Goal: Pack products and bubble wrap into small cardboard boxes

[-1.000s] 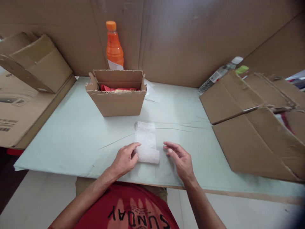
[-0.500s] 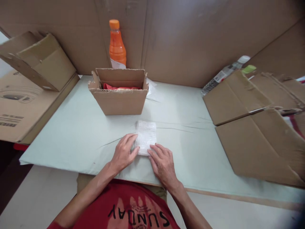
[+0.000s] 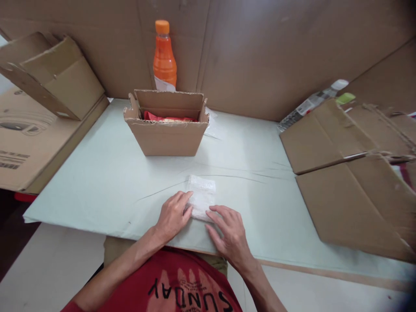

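1. The left hand [image 3: 173,215] comes in from the lower left with the forearm angled up across the red shirt [image 3: 182,286]. The palm faces down and the fingers are stretched forward and held together. Their tips lie on the left edge of the folded white sheet [image 3: 204,196].
2. The right hand [image 3: 229,232] comes in from the lower right, wrist bent slightly inward and palm down. Its fingers are spread a little and point up and to the left. The fingertips press on the near edge of the sheet.
3. Neither hand is curled around anything. Both lie flat and open, and only the fingers touch the sheet.
4. The folded white sheet lies flat on the pale green desk [image 3: 107,182], near its front edge and roughly in the middle, between the two hands and just beyond them.
5. Further back on the desk stands an open cardboard box [image 3: 165,136] with a red packet [image 3: 159,116] inside. An orange bottle [image 3: 164,60] stands upright behind it against the cardboard wall.
6. Flattened cardboard [image 3: 351,195] lies well apart to the right.
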Tool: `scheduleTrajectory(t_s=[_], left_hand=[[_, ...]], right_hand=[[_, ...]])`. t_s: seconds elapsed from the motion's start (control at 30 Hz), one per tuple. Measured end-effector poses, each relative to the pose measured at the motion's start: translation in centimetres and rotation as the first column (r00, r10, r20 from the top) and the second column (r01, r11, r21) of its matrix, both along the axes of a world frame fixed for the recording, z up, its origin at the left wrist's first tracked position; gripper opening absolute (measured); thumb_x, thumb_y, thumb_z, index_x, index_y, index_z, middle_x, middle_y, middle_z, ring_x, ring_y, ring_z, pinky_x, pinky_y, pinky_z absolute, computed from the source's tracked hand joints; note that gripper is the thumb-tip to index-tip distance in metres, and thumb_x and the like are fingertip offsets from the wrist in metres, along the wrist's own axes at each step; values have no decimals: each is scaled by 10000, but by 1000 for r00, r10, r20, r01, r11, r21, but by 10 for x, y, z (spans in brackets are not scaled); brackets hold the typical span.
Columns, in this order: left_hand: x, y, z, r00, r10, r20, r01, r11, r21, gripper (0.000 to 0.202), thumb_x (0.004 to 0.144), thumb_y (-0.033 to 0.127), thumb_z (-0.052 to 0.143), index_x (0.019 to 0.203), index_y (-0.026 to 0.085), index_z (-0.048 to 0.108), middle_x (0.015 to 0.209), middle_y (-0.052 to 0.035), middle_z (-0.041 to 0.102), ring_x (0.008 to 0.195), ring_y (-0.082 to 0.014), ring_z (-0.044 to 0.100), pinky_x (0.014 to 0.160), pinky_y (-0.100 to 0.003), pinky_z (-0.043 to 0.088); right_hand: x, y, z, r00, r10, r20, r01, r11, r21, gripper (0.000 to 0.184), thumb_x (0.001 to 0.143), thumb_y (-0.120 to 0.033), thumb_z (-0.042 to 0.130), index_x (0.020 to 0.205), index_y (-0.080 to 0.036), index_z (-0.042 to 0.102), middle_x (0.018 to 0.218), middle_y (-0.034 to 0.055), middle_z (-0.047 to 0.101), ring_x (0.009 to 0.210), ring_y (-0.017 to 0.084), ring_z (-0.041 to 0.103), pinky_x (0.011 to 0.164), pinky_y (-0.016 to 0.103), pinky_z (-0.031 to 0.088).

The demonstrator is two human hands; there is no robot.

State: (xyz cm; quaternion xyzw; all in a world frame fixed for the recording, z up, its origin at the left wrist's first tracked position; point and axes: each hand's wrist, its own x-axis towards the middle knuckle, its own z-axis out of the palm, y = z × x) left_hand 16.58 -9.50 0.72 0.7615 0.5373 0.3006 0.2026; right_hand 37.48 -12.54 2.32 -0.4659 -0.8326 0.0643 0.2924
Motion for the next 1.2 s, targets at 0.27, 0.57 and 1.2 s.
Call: scheduleTrajectory(t_s=[0.27,0.57,1.2], left_hand=[[-17,-17,10,981,-159,107,159,987,3,458,886,185,561,1343,188,523,1025,-74,709,943,-225,640,868,-398,504],[-15,-9,6,992,72,-108,-73,997,-7,323,890,177,550,1205,173,623,916,-80,706,865,-240,634,821,-410,498],[-7,-28,12,695,309,649,72,868,-491,650,820,169,562,1450,160,402,954,-40,620,801,-142,630,775,-281,558]], right_hand=[[-5,4,-9,989,39,-144,-66,979,-191,234,970,-181,557,1187,-221,635,980,47,762,848,184,693,775,342,535],[-12,0,1,995,69,71,-63,995,-83,273,917,-171,599,1183,-208,649,1276,126,661,1151,277,599,908,438,493],[-16,6,7,905,-97,-415,-116,881,-458,530,862,-428,687,1342,-219,604,1286,142,684,1109,287,686,874,386,590]])
